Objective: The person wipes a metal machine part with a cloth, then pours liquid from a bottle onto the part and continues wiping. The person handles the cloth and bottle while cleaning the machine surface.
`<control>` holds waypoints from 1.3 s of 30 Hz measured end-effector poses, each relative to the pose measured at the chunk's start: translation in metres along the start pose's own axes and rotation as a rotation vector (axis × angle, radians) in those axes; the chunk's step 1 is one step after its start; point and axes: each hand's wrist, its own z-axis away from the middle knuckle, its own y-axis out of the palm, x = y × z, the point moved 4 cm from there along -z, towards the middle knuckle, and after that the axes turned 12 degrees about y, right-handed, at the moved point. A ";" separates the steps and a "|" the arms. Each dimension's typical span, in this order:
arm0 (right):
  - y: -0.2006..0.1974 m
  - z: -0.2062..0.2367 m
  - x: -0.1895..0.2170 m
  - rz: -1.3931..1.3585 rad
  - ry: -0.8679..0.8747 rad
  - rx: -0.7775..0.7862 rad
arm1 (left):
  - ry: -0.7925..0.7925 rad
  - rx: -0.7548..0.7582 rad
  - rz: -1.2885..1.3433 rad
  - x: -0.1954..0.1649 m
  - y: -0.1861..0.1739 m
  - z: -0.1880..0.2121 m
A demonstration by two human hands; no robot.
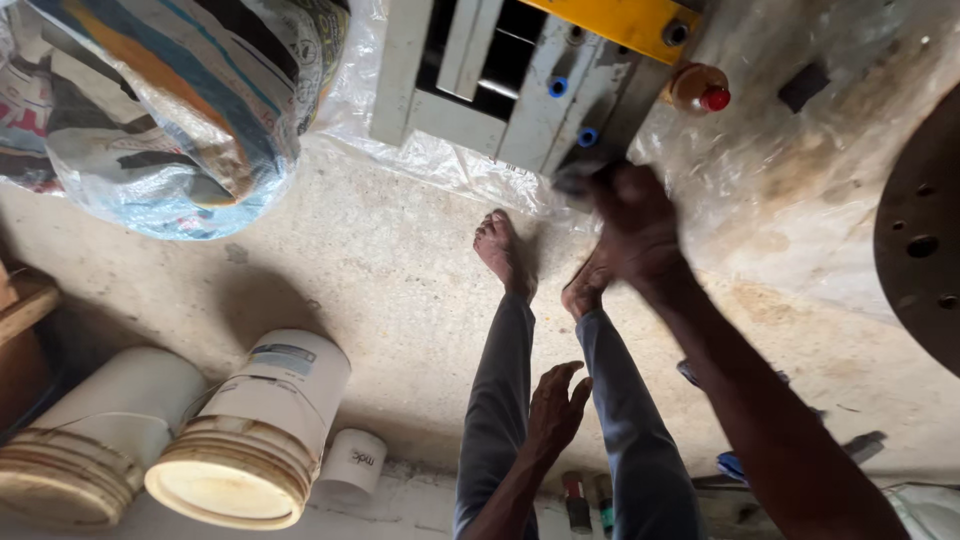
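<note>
The left hand (555, 405) hangs nearest the camera, fingers loosely curled and holding nothing, just over the grey trouser legs (560, 420). Beyond it the two bare feet (505, 250) stand on the concrete floor (380, 260). The right hand (625, 215) reaches further out, past the feet, and is blurred; its fingers seem closed round a small dark thing (572, 180) at the fingertips, though I cannot tell what that is or how tightly it is held. Just beyond the fingertips stands a grey metal frame (530, 90) with blue fittings, resting on clear plastic sheet (440, 160). To the right of the hand, a little further off, lies a small brown bottle (697, 88) with a red cap. Well off to the left stand white plastic buckets (255, 430) and a printed sack (170, 100).
</note>
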 end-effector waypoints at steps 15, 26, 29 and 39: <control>0.020 0.020 -0.067 0.112 -0.307 -0.741 | 0.464 0.351 -0.449 -0.044 0.100 -0.092; -0.048 -0.162 -0.122 -0.159 0.222 -0.512 | 0.642 0.642 -0.843 0.007 0.154 -0.072; -0.041 -0.137 -0.107 -0.159 0.163 -0.543 | 0.445 0.695 -0.852 0.001 0.152 -0.069; -0.017 -0.056 0.009 0.193 -0.523 -0.741 | 0.362 0.810 -0.783 -0.005 0.139 -0.093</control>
